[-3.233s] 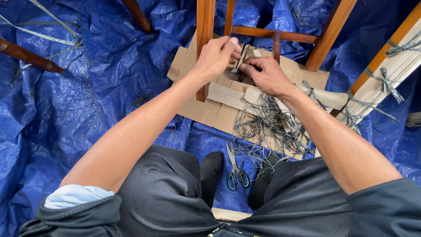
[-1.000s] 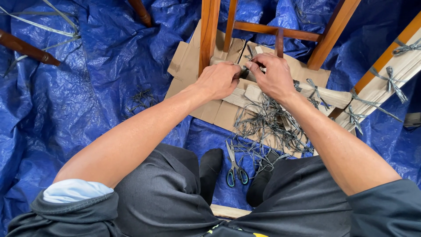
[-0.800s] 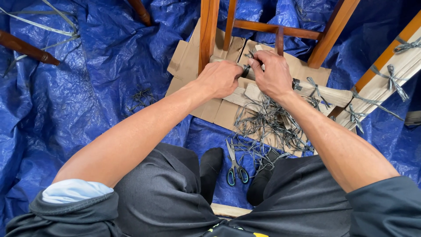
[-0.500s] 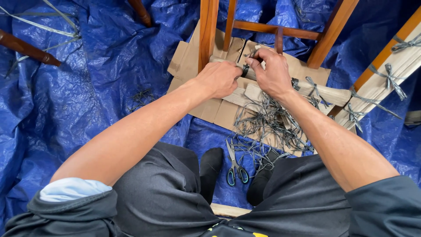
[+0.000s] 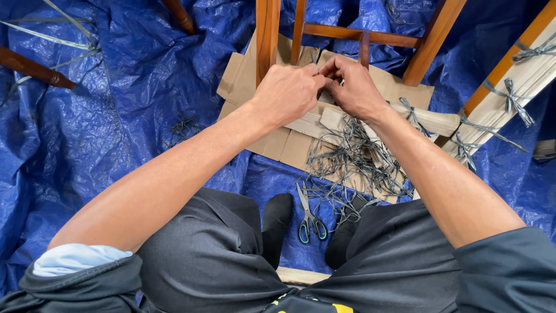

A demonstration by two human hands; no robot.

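Single head view: looks steeply down, forward over own lap, close on hands [image 5: 321, 87], blue tarp [image 5: 116, 116] around.

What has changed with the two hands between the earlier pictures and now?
The left hand came off the wooden upright and moved right to meet the right hand; fingertips now pinch together at the bundle. The scissors, the cardboard and the tarp stayed.

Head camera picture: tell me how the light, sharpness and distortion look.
Head view: soft, even daylight with faint shadows; pale glare patches on the crinkled blue tarp. Left hand and right hand are sharp, as are the scissors and the heap of grey strands. The wide lens stretches the forearms and the dark trousers near the bottom edge; no motion blur shows.
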